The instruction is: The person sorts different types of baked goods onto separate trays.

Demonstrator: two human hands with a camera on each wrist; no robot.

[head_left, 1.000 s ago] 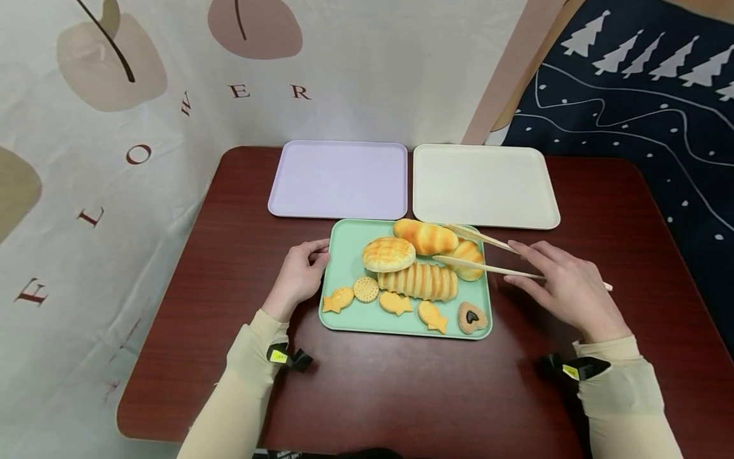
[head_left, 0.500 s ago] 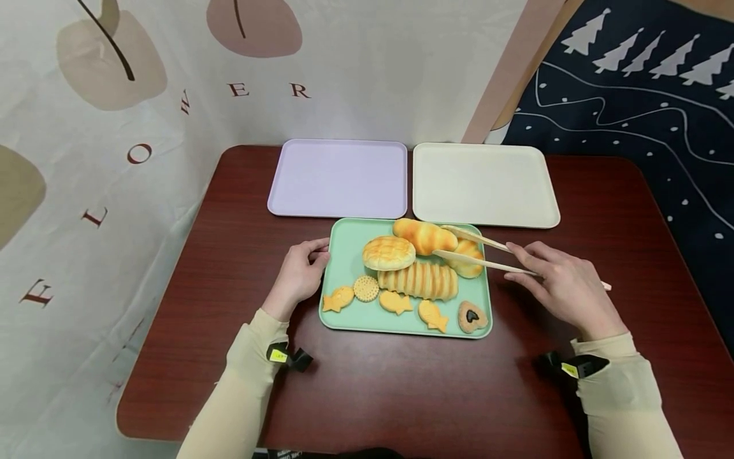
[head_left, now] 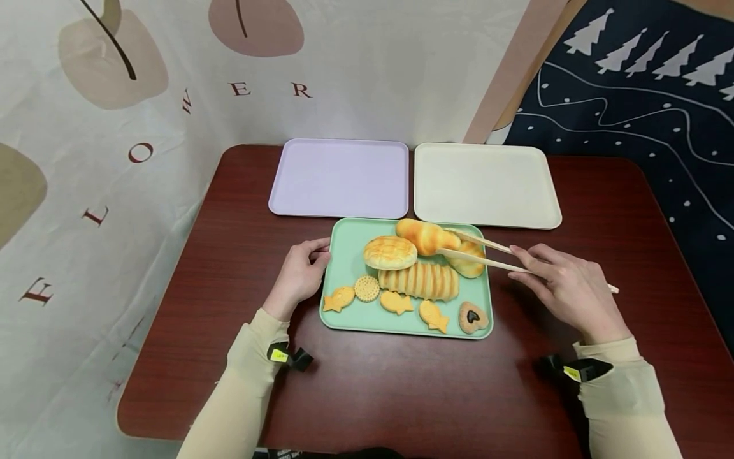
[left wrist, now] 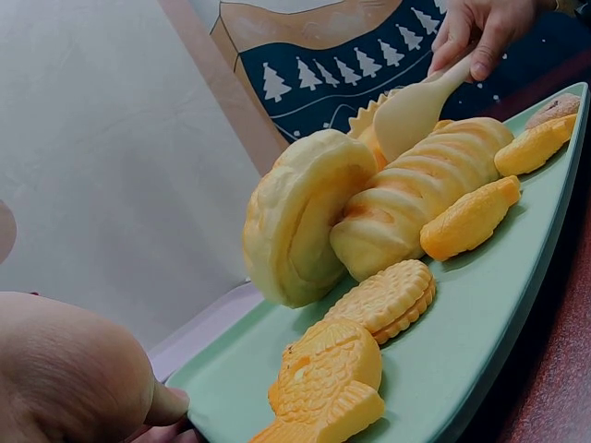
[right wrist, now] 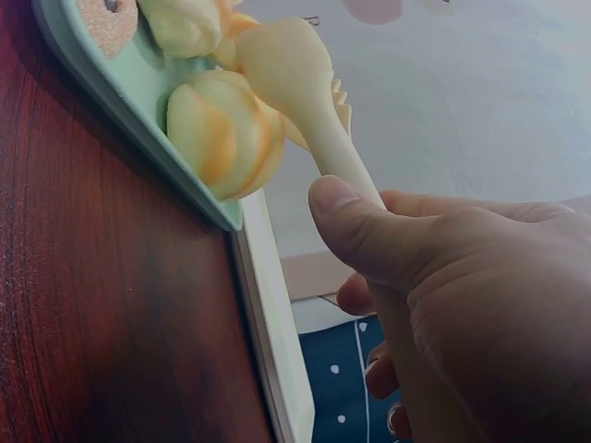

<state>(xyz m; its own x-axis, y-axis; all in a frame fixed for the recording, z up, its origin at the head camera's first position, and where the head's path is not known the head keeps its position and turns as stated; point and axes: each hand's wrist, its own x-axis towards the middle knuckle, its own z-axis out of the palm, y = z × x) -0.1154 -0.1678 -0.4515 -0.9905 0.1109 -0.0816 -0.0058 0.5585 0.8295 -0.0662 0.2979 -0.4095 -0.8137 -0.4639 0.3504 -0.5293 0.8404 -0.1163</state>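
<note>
My left hand [head_left: 299,274] pinches the left rim of the green tray [head_left: 346,239], thumb on top. My right hand [head_left: 568,290] grips a pair of cream-coloured tongs [right wrist: 291,69], one tip spoon-shaped and the other toothed. The tong tips stand on either side of the right end of a long golden bread roll [head_left: 421,234] at the tray's back. Under the tongs lies a smaller striped bun [head_left: 471,266]. A flat round bun [head_left: 390,252] leans against a ridged loaf [head_left: 420,282] in the tray's middle.
Along the tray's front lie a round biscuit [head_left: 367,289], several fish-shaped biscuits [head_left: 395,303] and a heart-shaped cookie [head_left: 473,317]. Behind stand a lilac tray [head_left: 341,178] and a white tray [head_left: 487,185] side by side on the dark red table [head_left: 401,389].
The tong tips have drawn closer together around the long roll's right end, the nearer arm moving towards the back. My left hand stays at the tray rim.
</note>
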